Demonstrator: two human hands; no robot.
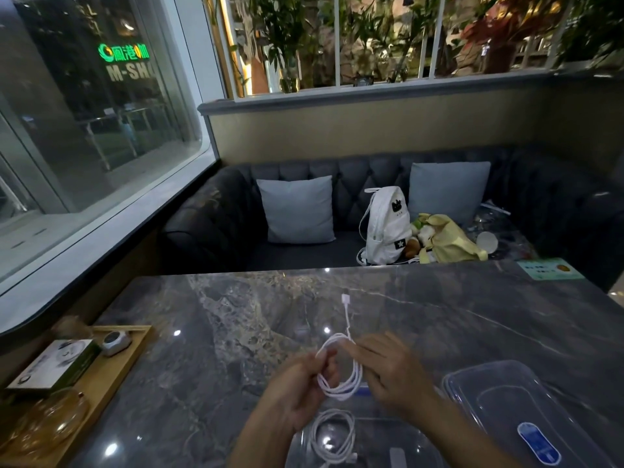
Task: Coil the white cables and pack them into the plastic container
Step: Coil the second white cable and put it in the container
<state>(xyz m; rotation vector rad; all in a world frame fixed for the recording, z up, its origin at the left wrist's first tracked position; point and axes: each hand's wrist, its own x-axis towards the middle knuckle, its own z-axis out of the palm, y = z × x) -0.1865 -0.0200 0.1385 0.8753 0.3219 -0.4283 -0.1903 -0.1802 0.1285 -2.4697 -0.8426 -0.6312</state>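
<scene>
The left grip point(297, 396) is curled round a half-coiled cable point(341, 395) at its 9 o'clock side; the right grip point(395, 373) pinches its 3 o'clock side. A second cable point(332, 437) lies coiled in the container point(381, 437) at 6 o'clock.

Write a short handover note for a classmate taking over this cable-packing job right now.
The left hand grips the half-wound white cable; the right hand holds the loops' other side.
Its plug end trails loose over the table.
Done: one coiled cable lies in the plastic container.
Left: wind in the tail, pack this coil, then probably fit the lid.
</scene>
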